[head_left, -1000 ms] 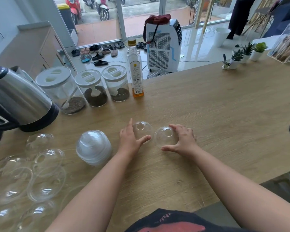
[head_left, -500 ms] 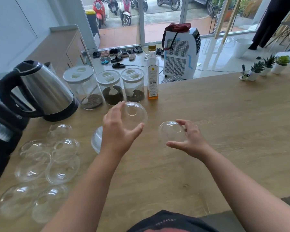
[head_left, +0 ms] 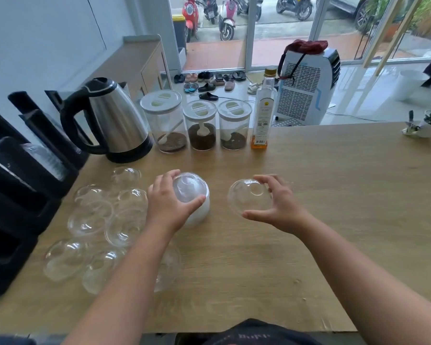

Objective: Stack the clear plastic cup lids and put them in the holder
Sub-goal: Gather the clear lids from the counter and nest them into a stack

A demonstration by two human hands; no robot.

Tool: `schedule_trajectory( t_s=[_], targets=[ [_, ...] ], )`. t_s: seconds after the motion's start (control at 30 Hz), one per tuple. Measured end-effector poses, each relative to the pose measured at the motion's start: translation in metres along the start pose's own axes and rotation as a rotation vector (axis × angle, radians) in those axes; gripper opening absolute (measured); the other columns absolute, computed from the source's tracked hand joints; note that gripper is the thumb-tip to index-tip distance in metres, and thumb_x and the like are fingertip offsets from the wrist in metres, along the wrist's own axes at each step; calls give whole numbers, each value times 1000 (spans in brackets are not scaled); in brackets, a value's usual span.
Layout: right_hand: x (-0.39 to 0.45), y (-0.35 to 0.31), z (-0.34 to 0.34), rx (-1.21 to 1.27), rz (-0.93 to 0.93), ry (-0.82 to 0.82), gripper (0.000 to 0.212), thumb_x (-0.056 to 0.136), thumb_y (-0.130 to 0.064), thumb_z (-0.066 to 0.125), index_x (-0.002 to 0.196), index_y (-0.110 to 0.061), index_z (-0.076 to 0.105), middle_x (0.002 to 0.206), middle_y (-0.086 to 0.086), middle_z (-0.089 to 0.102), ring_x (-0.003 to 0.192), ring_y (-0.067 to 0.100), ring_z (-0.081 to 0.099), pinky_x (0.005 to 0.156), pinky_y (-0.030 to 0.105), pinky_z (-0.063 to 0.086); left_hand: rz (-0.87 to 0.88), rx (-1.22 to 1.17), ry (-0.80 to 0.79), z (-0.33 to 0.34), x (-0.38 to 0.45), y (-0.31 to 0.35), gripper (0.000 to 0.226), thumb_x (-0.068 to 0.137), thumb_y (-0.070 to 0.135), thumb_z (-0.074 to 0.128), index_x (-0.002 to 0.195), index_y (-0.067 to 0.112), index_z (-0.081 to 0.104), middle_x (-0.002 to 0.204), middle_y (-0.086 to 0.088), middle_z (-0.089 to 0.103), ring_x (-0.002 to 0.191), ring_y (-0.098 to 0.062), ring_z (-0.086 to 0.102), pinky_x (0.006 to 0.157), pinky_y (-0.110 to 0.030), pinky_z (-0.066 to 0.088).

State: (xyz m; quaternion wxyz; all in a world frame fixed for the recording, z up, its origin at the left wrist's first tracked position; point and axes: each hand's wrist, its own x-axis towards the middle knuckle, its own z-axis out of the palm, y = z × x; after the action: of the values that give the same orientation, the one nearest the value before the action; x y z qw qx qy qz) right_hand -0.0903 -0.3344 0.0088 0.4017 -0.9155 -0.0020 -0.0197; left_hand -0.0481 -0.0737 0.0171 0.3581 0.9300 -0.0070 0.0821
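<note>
Both bare forearms are extended forward over the worktop from its near edge. The left hand point(head_left: 168, 202) is curled, fingers and thumb wrapped around a clear domed plastic lid point(head_left: 188, 186). The right hand point(head_left: 279, 204) is held slightly raised, fingers and thumb spread around a second clear domed lid point(head_left: 249, 196), tilted on edge.

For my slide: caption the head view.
Left hand caps the lid stack; right hand holds another dome lid.
</note>
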Motion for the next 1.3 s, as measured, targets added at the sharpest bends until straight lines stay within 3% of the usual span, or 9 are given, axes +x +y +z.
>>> schedule_trajectory(
  t_s=[0.23, 0.6, 0.83, 0.97, 1.07, 1.2, 1.3],
  targets=[
    [-4, -2, 0, -2, 23, -25, 92, 58, -49, 88, 137, -30, 44, 125, -14, 42, 122, 16, 40, 107, 42, 39, -54, -110, -35, 8, 2, -15, 88, 65, 51, 83, 139, 24, 43, 138, 4, 46, 128, -15, 43, 99, -24, 32],
    [20, -35, 6, 23, -42, -97, 102, 57, -54, 85, 144, -34, 37, 133, -15, 39, 124, 14, 40, 109, 41, 40, -26, -158, -58, -8, -1, -14, 94, 67, 59, 78, 146, 29, 36, 144, 5, 39, 130, -13, 39, 101, -28, 34],
    [55, -92, 42, 93, -195, -146, 89, 58, -41, 90, 134, -34, 44, 117, -27, 39, 124, 15, 38, 109, 38, 37, -56, -201, 44, -51, -19, -38, 57, 84, 37, 71, 135, 29, 46, 129, 7, 54, 117, -13, 51, 92, -29, 41],
    [68, -103, 71, -24, -230, -187, 88, 59, -48, 87, 135, -37, 43, 133, -12, 43, 126, 16, 32, 109, 40, 34, -8, -68, -156, -66, -40, -59, 54, 81, 38, 74, 130, 30, 52, 121, 9, 56, 113, -11, 51, 94, -32, 45],
    [70, -99, 85, -28, -175, -184, 88, 61, -49, 85, 137, -37, 43, 136, -10, 43, 126, 18, 31, 110, 39, 32, 30, 99, -420, -70, -56, -73, 71, 73, 64, 67, 136, 39, 46, 132, 17, 45, 130, -13, 32, 105, -35, 40],
    [68, -91, 91, -48, -125, -167, 90, 61, -52, 84, 139, -37, 41, 138, -9, 42, 127, 20, 30, 110, 40, 32, -15, 234, -574, -66, -72, -82, 110, 44, 92, 56, 142, 51, 29, 153, 21, 24, 146, -17, -4, 120, -45, 13],
    [66, -87, 93, -54, -94, -172, 90, 62, -55, 83, 139, -38, 40, 140, -10, 41, 130, 20, 29, 111, 43, 32, 18, 358, -596, -62, -77, -84, 118, 40, 90, 60, 144, 55, 18, 157, 21, 14, 146, -18, -8, 120, -44, 3]
  ],
)
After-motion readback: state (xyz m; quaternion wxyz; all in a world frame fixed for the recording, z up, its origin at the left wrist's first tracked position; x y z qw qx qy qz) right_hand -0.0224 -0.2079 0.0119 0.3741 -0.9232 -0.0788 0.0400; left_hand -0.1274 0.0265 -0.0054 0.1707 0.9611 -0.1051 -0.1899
